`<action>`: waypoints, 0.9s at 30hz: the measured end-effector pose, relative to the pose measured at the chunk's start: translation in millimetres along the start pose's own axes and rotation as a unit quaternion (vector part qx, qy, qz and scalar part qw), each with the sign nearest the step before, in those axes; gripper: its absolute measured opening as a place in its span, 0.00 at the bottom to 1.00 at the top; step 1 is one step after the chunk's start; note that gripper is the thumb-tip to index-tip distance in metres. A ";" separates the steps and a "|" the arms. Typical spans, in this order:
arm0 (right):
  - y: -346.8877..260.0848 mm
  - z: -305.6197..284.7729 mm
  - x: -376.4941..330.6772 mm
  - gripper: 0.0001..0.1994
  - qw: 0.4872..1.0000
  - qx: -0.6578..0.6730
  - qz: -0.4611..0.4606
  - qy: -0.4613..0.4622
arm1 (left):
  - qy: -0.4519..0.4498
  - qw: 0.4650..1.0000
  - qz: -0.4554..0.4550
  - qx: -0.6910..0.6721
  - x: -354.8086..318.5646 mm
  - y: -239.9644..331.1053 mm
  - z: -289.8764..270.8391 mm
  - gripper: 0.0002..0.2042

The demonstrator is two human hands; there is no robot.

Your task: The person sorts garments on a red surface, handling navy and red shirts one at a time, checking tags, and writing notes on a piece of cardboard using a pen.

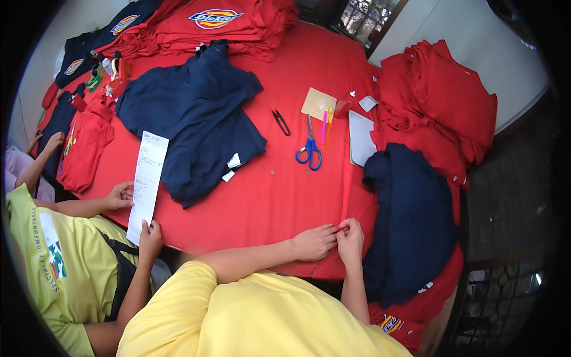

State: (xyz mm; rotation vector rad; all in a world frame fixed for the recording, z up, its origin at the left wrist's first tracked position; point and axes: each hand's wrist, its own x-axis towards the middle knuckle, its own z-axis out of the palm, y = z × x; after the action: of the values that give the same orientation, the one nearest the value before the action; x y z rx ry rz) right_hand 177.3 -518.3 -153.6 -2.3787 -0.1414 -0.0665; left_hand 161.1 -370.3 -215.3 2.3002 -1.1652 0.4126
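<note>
On the red cloth near the table's front edge, my left hand (316, 243) and my right hand (351, 240) meet at the fingertips. Both are closed in a pinch. What lies between the fingers is too small to make out. A narrow red strip or fold (347, 193) runs away from the fingertips; I cannot tell whether it belongs to the cloth. Beyond my hands lie blue-handled scissors (309, 152), black thread snips (281, 122), a pink pen (324, 128) and a brown paper piece (318, 103). A dark navy garment (410, 220) is heaped beside my right hand.
Red garments (440, 95) are piled at the right, more red garments (238, 35) at the back. A spread navy garment (190, 119) covers the middle left. At my left, a person in a yellow-green shirt (77, 262) holds a long white paper (147, 178). A notepad (360, 138) lies right.
</note>
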 end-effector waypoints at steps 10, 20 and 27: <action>-37.4 -65.0 -8.8 0.17 0.967 -0.170 -0.131 0.137 | -0.099 0.992 0.042 0.068 15.3 -1.4 -12.5 0.16; 31.6 -141.0 8.5 0.20 0.972 -0.153 0.048 0.170 | -0.137 0.986 -0.018 0.096 11.0 -5.3 -38.2 0.21; -26.0 -178.4 6.4 0.13 0.966 -0.136 0.036 0.217 | -0.149 0.948 -0.211 -0.185 55.4 1.8 -117.2 0.24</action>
State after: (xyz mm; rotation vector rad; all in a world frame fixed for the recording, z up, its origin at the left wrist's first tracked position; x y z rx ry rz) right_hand 179.2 -621.9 -5.9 -2.5734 0.1741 -0.6021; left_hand 188.0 -339.8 -92.2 2.2309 -0.7585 -0.3007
